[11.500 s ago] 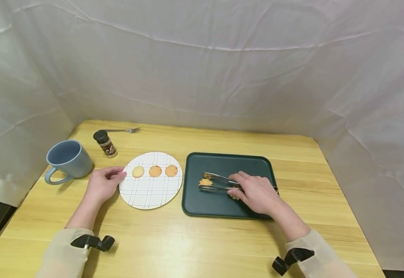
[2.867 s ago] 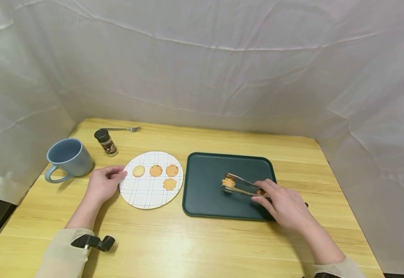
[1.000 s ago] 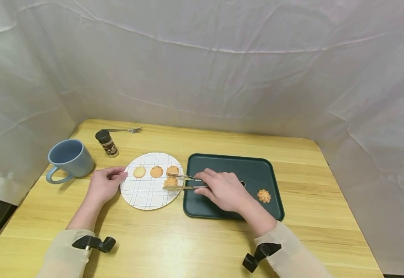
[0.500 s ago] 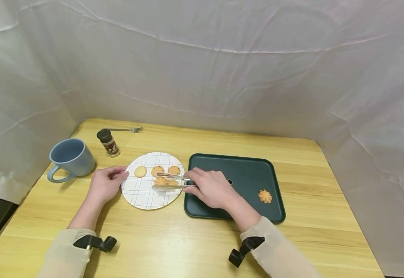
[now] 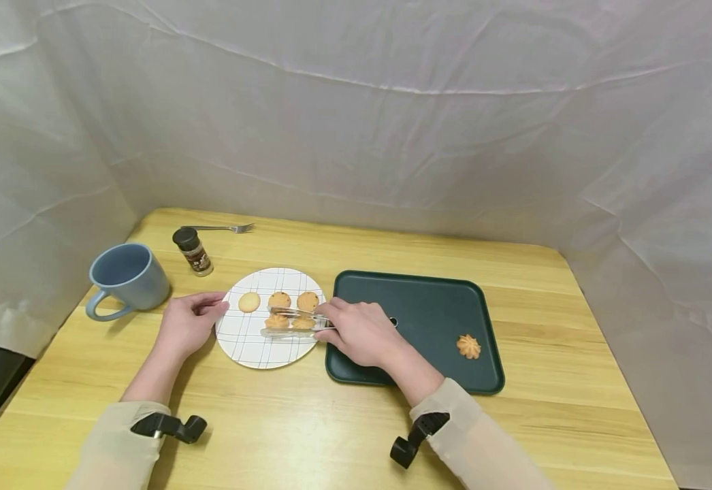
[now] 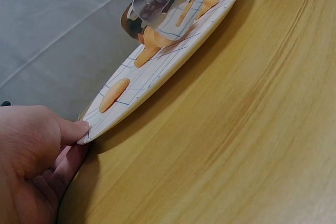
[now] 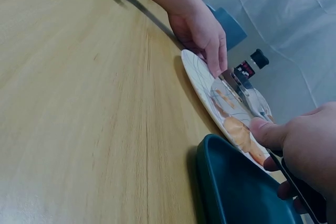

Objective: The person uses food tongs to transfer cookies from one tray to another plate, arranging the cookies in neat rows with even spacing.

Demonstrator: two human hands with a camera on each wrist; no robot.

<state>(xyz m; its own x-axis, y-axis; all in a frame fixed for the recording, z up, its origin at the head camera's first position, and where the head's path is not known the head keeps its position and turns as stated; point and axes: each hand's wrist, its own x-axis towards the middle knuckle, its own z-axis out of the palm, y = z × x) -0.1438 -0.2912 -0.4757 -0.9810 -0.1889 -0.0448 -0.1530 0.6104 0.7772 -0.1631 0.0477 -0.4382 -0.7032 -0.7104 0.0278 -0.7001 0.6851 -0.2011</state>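
Since half a second ago, the right hand [image 5: 361,333] has carried the tongs [image 5: 291,322] further left over the plate [image 5: 252,348], the swirl cookie [image 5: 276,320] clamped in their tips beside another one lying there. Its grip is curled round the tong handles. The left hand [image 5: 188,322] rests on the tabletop [image 5: 307,429], fingers relaxed, touching the plate's rim. Farther off, one cookie [image 5: 469,346] lies on the green tray [image 5: 429,299].
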